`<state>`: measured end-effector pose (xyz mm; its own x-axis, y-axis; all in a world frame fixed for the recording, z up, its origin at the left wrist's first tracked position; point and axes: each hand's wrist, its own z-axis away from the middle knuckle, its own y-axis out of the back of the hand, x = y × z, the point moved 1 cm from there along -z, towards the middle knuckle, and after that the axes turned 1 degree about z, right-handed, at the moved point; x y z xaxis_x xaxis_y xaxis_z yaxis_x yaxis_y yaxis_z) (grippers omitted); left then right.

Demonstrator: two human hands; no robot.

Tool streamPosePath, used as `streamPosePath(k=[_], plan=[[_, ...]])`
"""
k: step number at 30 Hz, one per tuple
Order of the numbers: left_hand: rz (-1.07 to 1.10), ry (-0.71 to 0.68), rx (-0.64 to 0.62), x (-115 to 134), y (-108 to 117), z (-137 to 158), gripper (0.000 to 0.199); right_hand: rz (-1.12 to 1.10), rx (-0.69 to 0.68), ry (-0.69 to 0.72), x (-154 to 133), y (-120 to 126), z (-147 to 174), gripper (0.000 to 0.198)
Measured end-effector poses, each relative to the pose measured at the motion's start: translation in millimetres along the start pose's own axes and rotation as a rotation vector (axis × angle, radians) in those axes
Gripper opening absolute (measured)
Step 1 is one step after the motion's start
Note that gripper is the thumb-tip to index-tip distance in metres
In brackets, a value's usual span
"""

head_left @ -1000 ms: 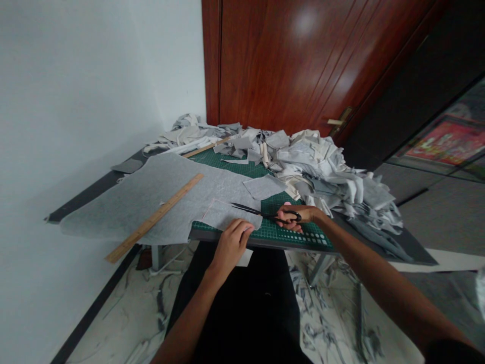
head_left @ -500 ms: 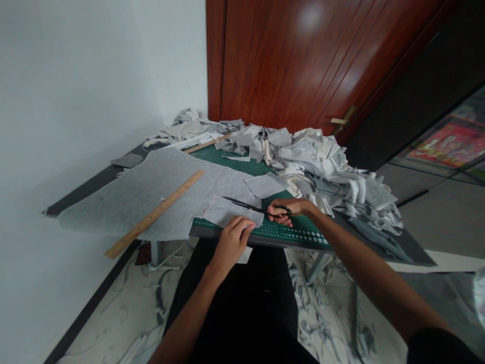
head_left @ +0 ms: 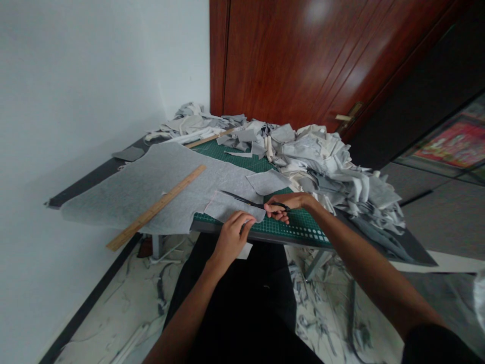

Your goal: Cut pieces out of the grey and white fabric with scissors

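Note:
Black-handled scissors (head_left: 250, 202) are gripped in my right hand (head_left: 279, 207), blades pointing left along the upper edge of a grey fabric piece (head_left: 220, 206). My left hand (head_left: 235, 230) is at the near edge of that piece, thumb and fingers closed on it. The piece lies at the right end of a larger grey fabric sheet (head_left: 144, 177); how far the two are still joined is hard to see. A wooden ruler (head_left: 159, 206) rests slantwise on the sheet. Beyond the scissors lies another cut grey piece (head_left: 268, 181).
A green cutting mat (head_left: 299, 222) lies under the fabric on a dark table (head_left: 413, 250). Heaped fabric scraps (head_left: 322, 154) line the back and right. A second wooden strip (head_left: 210, 138) lies at the back. A small white piece (head_left: 245, 251) is near my lap; scraps litter the floor.
The whole view has shifted slightly. The hands, scissors and fabric keep nearly the same places relative to each other; the scissor blades look a little closer together.

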<state>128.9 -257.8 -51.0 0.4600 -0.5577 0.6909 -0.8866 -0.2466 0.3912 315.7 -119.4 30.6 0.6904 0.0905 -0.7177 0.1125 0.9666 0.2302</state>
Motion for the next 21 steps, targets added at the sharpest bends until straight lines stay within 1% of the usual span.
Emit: streamPosePath(k=[6, 10, 21], plan=[[0.024, 0.009, 0.023, 1, 1, 0, 0.017, 0.026, 0.052, -0.011, -5, 0, -7, 0.058], [0.028, 0.007, 0.005, 1, 2, 0, 0.017, 0.012, 0.069, 0.009, -4, 0, -9, 0.059], [0.018, -0.001, -0.012, 1, 2, 1, 0.016, -0.049, 0.052, 0.063, 7, 2, -16, 0.059]])
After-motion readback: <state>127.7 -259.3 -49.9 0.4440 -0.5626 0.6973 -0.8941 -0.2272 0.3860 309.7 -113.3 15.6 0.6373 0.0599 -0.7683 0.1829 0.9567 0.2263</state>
